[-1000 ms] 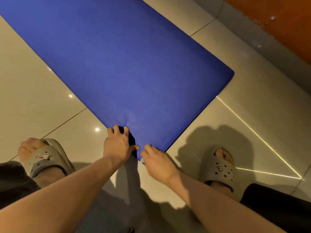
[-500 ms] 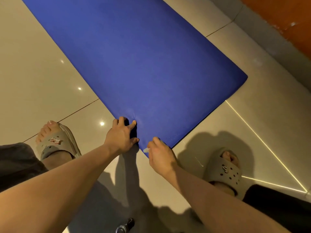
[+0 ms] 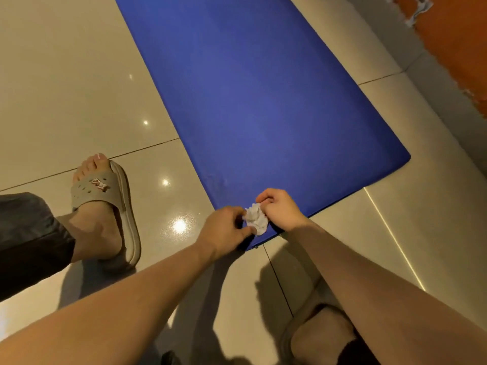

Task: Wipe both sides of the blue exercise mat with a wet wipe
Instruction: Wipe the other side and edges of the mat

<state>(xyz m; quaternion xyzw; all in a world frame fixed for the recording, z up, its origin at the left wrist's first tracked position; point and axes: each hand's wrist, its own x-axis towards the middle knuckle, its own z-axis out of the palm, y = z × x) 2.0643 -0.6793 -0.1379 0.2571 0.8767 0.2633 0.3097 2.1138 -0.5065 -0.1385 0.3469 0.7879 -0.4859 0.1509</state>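
The blue exercise mat (image 3: 263, 96) lies flat on the tiled floor, running from the top of the view down to its near corner below my hands. A crumpled white wet wipe (image 3: 255, 218) sits over that near corner, held between both hands. My left hand (image 3: 224, 230) pinches the wipe's left side with thumb and fingers. My right hand (image 3: 279, 206) grips its right side with curled fingers.
Glossy beige floor tiles (image 3: 79, 88) surround the mat. My left foot in a tan slide sandal (image 3: 105, 204) stands left of the mat; my right foot (image 3: 316, 335) is at the bottom. A grey skirting and orange wall (image 3: 453, 48) run along the right.
My left hand has let go of the mat's corner, which now lies flat. Both hands have come together on the wet wipe. The view has shifted left.
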